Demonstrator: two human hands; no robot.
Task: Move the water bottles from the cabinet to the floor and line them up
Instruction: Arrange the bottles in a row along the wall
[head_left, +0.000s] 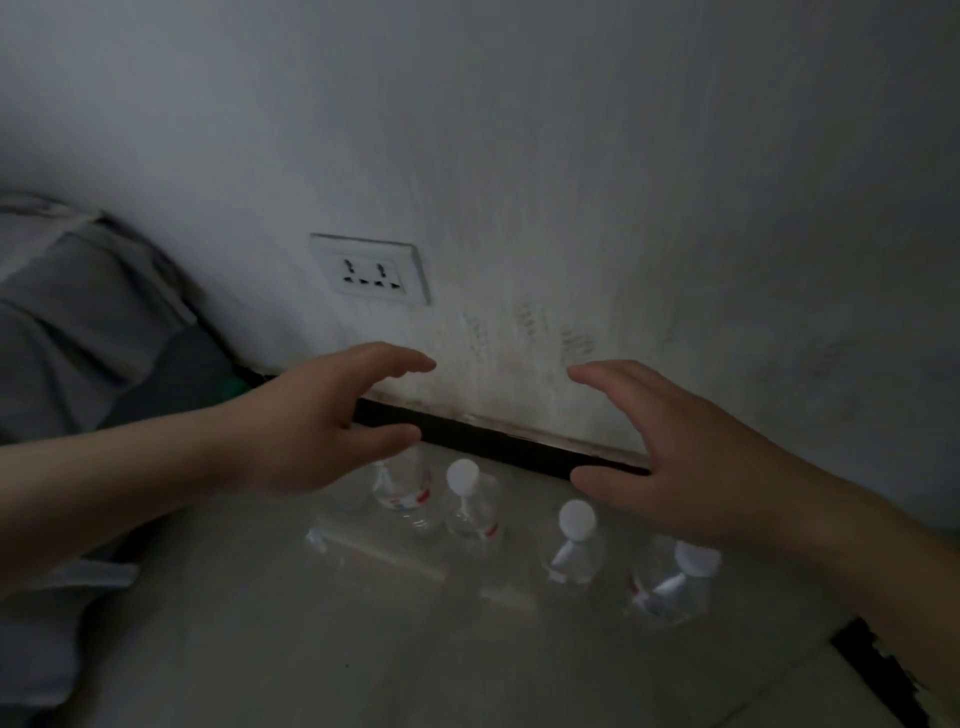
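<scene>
— Where are the bottles?

— I see four water bottles (470, 499) upright in a row on the floor (311, 649) along the dark baseboard (493, 441), running toward four o'clock.

— And my hands?

— Left hand (322, 415) and right hand (691, 457) hover above them, fingers (410, 361) spread, gripping nothing. A socket (371, 270) sits at eleven o'clock.

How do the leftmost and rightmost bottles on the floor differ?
The leftmost bottle has its cap hidden under the left hand; the rightmost bottle shows its white cap, just below the right hand. The leftmost stands close to the dark baseboard; the rightmost sits further out from it, nearer the camera. Both are clear, upright and carry a red-marked label. Neither hand grips a bottle.
</scene>
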